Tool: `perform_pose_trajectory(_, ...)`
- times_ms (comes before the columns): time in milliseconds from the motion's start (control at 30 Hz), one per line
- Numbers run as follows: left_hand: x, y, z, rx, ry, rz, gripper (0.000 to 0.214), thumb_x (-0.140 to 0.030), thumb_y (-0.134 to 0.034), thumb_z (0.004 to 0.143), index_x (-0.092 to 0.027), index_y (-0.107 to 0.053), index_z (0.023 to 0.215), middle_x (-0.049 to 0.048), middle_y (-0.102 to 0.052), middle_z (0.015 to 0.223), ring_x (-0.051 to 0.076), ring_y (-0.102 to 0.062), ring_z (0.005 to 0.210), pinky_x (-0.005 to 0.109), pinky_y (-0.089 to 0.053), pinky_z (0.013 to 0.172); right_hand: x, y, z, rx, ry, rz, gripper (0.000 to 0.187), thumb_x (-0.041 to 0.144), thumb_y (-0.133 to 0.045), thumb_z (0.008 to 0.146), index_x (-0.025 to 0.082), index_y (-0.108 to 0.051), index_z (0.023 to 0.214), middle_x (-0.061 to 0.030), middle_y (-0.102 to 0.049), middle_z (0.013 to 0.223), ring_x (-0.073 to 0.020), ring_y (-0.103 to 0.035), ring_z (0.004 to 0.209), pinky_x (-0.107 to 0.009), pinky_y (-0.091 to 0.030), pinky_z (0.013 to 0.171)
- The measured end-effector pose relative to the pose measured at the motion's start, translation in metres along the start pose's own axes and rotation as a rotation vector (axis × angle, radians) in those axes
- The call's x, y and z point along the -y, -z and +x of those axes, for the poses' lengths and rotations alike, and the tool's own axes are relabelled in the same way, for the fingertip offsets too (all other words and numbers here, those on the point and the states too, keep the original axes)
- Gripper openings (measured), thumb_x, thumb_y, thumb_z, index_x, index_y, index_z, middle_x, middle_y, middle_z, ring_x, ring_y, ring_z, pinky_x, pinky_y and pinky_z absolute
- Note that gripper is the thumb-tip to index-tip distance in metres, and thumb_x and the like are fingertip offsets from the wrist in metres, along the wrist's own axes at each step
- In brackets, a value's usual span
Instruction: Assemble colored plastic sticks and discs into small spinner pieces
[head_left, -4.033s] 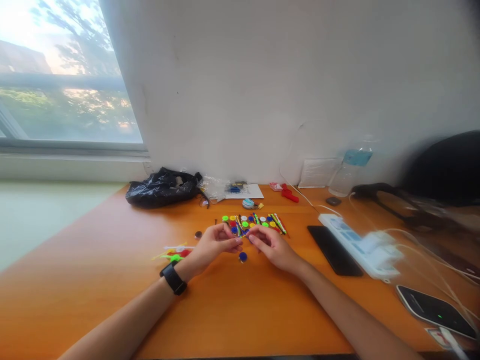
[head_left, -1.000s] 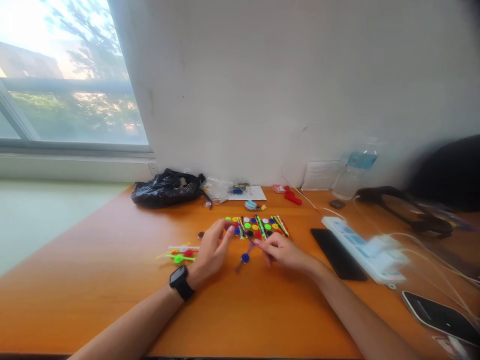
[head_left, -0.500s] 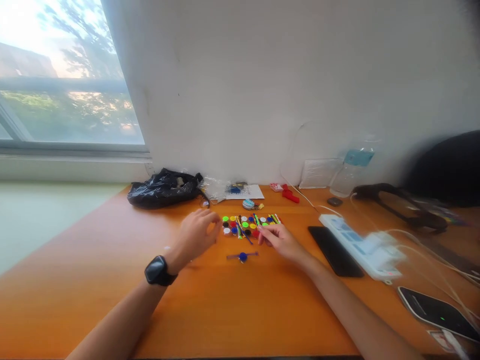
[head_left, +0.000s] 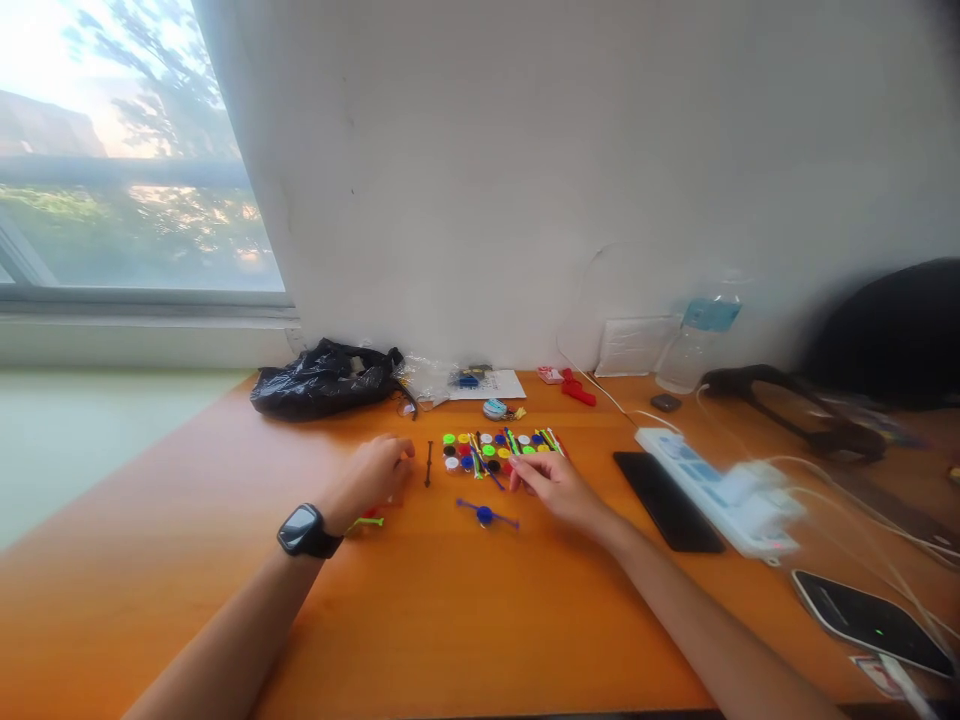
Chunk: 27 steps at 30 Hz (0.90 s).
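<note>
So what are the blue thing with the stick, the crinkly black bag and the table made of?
Blue piece: probably plastic, from its even, bright colour; too small to judge its finish. Black bag: likely thin plastic film, glossy, with highlights along its crumples. Table: wood or wood-look laminate, orange-brown with a soft sheen; I can't tell which.

Daylight from L window (head_left: 135,200), R edge v. blurry.
</note>
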<state>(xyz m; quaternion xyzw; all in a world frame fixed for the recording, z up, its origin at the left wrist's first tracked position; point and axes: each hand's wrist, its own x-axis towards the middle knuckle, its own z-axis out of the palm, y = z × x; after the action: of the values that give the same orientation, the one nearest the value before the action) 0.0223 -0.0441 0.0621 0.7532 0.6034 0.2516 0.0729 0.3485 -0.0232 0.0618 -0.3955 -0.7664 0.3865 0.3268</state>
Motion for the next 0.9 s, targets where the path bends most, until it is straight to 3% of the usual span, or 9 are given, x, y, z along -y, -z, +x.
perform_pose_trajectory(167,-0.011,-0.002,0.008,-0.103,-0.071,-0.134,0.012,-0.025,-0.063,0.091,-0.020,-0.073,0.096,0.0058,-0.069,0.092,0.018,-0.067,0.073,0.028,-0.054,0.069,0.003,-0.003,-0.001,0.004,0.006,-0.028,0.060,0.067,-0.050,0.100,0.018,-0.069,0.071,0.0011,-0.048,0.060,-0.0145,-0.042,0.058,-0.028,-0.030,0.057)
perform_pose_trajectory(367,-0.038,-0.008,0.004,-0.162,-0.251,-0.560,0.014,-0.031,-0.078,0.088,-0.018,-0.074,0.089,0.0046,-0.067,0.092,0.015,-0.067,0.075,0.028,-0.059,0.072,0.008,-0.005,-0.002,-0.004,0.050,0.009,0.050,0.063,-0.056,0.100,0.018,-0.069,0.082,-0.0013,-0.061,0.073,-0.0164,-0.053,0.068,-0.028,-0.040,0.065)
perform_pose_trajectory(567,-0.058,-0.009,-0.005,-0.236,-0.341,-0.545,0.012,-0.032,-0.079,0.092,-0.021,-0.075,0.095,0.0067,-0.072,0.095,0.019,-0.068,0.087,0.031,-0.057,0.078,0.010,-0.007,-0.003,0.001,0.068,0.089,0.043,0.060,-0.061,0.098,0.019,-0.067,0.088,-0.0042,-0.066,0.086,-0.0201,-0.060,0.081,-0.029,-0.046,0.072)
perform_pose_trajectory(700,-0.065,-0.011,-0.010,-0.262,-0.360,-0.552,0.010,-0.031,-0.077,0.094,-0.022,-0.075,0.097,0.0063,-0.075,0.098,0.020,-0.070,0.092,0.033,-0.057,0.083,0.010,-0.008,-0.003,0.010,0.081,0.072,0.040,0.057,-0.062,0.098,0.019,-0.071,0.091,-0.0030,-0.064,0.084,-0.0177,-0.055,0.075,-0.029,-0.041,0.067)
perform_pose_trajectory(900,-0.076,-0.024,-0.020,-0.237,-0.355,-0.567,0.014,-0.034,-0.077,0.094,-0.022,-0.075,0.101,0.0056,-0.076,0.097,0.020,-0.073,0.088,0.032,-0.061,0.081,0.012,-0.015,-0.009,0.040,0.061,0.091,0.040,0.057,-0.073,0.091,0.024,-0.076,0.113,0.0039,-0.045,0.069,-0.0133,-0.039,0.062,-0.027,-0.029,0.057)
